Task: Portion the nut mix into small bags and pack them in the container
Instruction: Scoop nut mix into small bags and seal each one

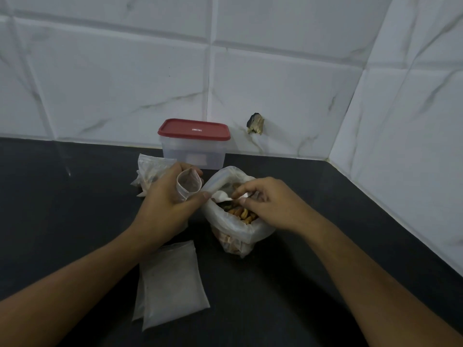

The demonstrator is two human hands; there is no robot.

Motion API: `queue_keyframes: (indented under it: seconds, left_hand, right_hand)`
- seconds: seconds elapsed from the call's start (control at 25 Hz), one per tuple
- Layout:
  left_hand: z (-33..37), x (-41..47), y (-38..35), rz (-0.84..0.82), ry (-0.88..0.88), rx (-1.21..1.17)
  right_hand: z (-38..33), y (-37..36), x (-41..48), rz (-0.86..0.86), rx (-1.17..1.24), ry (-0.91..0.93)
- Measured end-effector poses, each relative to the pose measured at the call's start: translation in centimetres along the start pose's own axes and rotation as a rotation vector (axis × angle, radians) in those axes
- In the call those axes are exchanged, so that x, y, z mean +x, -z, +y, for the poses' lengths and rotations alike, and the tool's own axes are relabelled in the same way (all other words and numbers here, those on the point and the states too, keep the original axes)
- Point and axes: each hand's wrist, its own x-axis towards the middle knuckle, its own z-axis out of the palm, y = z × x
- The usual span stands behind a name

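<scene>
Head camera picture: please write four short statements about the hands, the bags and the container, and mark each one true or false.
1. The container has its red lid on. True.
2. The left hand holds a small bag with its mouth open. True.
3. The right hand holds a metal fork. False: it holds a white spoon over the big bag of nuts.
4. The flat bags lie inside the container. False: they lie on the dark counter.
</scene>
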Motion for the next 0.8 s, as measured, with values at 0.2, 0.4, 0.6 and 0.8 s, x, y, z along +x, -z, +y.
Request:
queue_keyframes:
  seconds: [0.2, 0.4, 0.6, 0.8]
  left_hand:
    - [-0.2, -0.1, 0.0, 0.0, -0.002, -0.017]
    - [0.1, -0.2, 0.1, -0.019, -0.004, -0.01]
    - [0.0, -0.1, 0.2, -0.043, -0.024, -0.004]
    - [-0.2, -0.1, 0.1, -0.044, -0.014, 0.005]
  right_hand:
    - [0.4, 2.3, -0.3, 0.055, -0.066, -0.024]
    - [0.4, 2.0, -0.5, -0.069, 0.045, 0.023]
    - [1.2, 5.0, -1.3, 0.012, 0.128, 0.046]
    - [2.7, 5.2, -1.4, -0.195, 0.098, 0.047]
